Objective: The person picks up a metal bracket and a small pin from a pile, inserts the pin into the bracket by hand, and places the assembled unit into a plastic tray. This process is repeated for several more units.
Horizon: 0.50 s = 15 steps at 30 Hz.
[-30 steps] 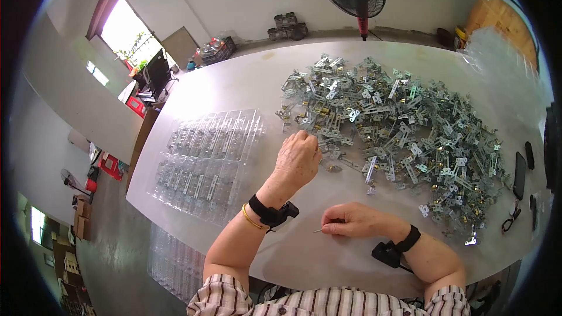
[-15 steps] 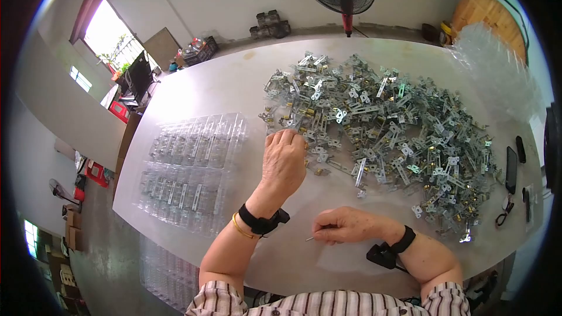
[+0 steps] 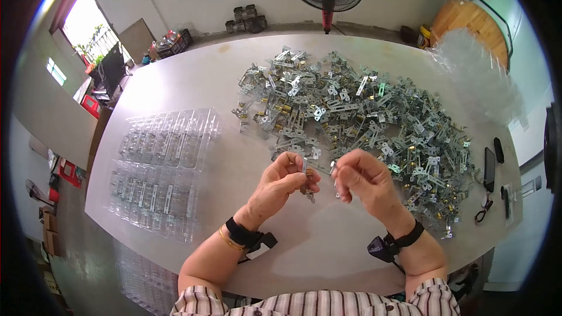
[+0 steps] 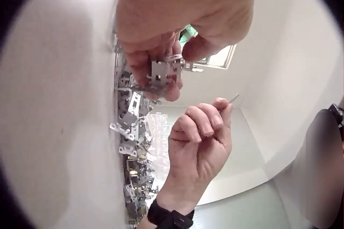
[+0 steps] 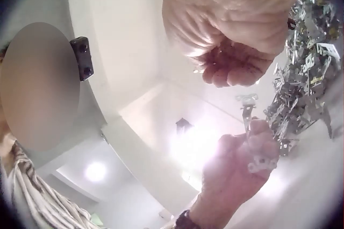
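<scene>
My left hand (image 3: 275,186) pinches a small metal bracket (image 3: 305,177) between thumb and fingers, in front of the heap. In the left wrist view the bracket (image 4: 160,72) shows flat plates with cut-out holes. Beside it is my right hand (image 3: 369,184), raised with its fingers curled in. Between its thumb and finger it pinches a thin metal pin (image 4: 235,98), whose tip sticks out in the left wrist view. The two hands face each other, a short gap between them. Behind them spreads a large heap of metal brackets (image 3: 345,105), some with brass-coloured parts.
Clear plastic trays (image 3: 193,164) with brackets laid in rows lie on the left of the table (image 3: 263,240). More clear trays (image 3: 146,275) are stacked lower, beyond its left edge. At the right lie a black phone (image 3: 489,169), scissors (image 3: 483,208) and clear plastic bags (image 3: 477,73).
My left hand has come back from the heap's near left edge with a bracket. My right hand has risen from the table and moved forward beside it. The head view has turned rightward.
</scene>
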Motion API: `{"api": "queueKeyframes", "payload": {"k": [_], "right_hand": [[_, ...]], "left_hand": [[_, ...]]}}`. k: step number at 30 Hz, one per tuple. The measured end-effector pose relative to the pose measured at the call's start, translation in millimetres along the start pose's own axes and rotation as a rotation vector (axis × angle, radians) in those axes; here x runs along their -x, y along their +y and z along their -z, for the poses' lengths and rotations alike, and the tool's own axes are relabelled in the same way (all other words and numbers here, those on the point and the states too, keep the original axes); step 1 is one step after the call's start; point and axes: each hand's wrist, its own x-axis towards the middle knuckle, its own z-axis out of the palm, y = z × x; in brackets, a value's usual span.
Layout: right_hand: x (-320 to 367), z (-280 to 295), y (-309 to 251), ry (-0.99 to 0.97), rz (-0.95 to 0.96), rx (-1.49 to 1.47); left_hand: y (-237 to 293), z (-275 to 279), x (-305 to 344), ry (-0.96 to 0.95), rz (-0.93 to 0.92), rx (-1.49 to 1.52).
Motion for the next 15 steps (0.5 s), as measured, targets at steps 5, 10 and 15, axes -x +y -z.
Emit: {"api": "queueKeyframes", "payload": {"k": [5, 10, 15], "right_hand": [[-8.0, 1.8, 8.7, 0.279, -0.048, 0.154], [-6.7, -7.4, 23.8, 0.285, -0.139, 0.260], [-4.7, -16.2, 30.8, 0.264, -0.162, 0.324]], "left_hand": [[-4.8, -3.2, 0.3, 0.019, 0.059, 0.246], [-8.0, -1.4, 2.6, 0.073, 0.097, 0.125], [-8.5, -1.5, 2.6, 0.131, 0.094, -0.015]]}}
